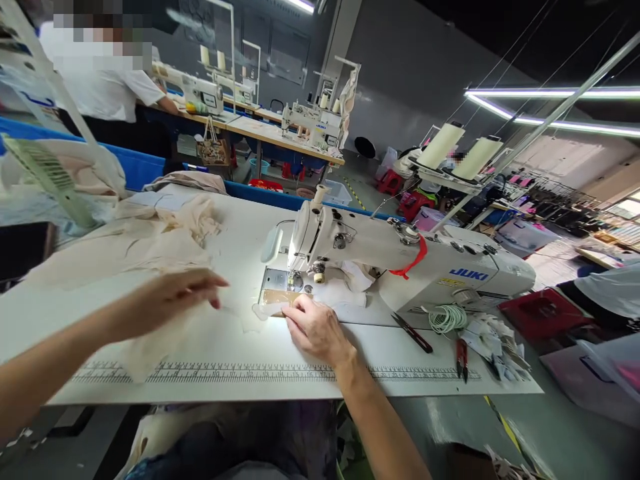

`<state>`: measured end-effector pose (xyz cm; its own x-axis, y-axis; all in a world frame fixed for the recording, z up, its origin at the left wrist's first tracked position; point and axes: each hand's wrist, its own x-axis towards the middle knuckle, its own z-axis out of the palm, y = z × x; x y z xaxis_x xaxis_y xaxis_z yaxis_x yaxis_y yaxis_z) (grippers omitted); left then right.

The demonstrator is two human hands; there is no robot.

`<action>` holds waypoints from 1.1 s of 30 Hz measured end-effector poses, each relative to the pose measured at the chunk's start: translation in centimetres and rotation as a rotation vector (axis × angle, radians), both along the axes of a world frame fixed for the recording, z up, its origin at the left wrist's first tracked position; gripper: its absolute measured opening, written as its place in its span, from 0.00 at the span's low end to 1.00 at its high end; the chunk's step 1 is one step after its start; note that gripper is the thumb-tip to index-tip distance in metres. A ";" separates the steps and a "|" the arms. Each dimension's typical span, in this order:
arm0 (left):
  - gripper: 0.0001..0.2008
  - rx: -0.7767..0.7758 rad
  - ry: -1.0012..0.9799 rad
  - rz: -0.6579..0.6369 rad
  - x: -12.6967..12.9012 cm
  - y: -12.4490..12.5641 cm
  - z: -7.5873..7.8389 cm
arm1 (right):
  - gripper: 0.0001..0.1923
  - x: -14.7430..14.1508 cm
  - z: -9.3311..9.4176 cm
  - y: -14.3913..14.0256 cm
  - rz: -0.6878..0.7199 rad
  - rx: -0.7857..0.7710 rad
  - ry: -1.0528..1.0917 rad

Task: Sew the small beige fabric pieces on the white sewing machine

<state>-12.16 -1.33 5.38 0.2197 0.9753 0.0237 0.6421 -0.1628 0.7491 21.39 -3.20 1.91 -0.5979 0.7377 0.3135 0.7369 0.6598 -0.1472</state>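
Cloth (320,297), a small pale piece, lies at centre frame under the needle of the Juki sewing machine (400,257). Right hand (315,327) presses it flat, grip unclenched. Left hand (173,293) hovers blurred, fingers loose, over cream fabric (150,240) on the desk (240,387); scissors (413,332) lie lower right.

free: bare table (240,347) between hands | blocked: sewing machine (400,257) behind, fabric pile (150,233) left, scissors (413,332) right
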 end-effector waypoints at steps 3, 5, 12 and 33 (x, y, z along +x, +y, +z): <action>0.32 -0.233 -0.080 -0.166 3.0 1.6 -2.3 | 0.13 -0.4 -0.2 -0.1 -0.029 0.037 -0.068; 0.32 -0.228 -0.091 -0.092 3.2 3.6 -2.6 | 0.13 -0.8 -0.4 0.0 -0.055 0.065 -0.091; 0.18 -0.123 -0.044 -0.183 6.8 5.7 -0.8 | 0.10 -1.8 -1.0 0.2 -0.132 0.068 -0.131; 0.10 -0.192 -0.047 -0.208 12.6 5.9 -4.0 | 0.11 -0.6 -0.6 0.5 -0.161 -0.007 -0.031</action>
<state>0.41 4.59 1.40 0.4184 0.8970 -0.1428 0.5740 -0.1393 0.8069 20.82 -2.70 1.35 -0.4807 0.8271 0.2914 0.8375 0.5315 -0.1271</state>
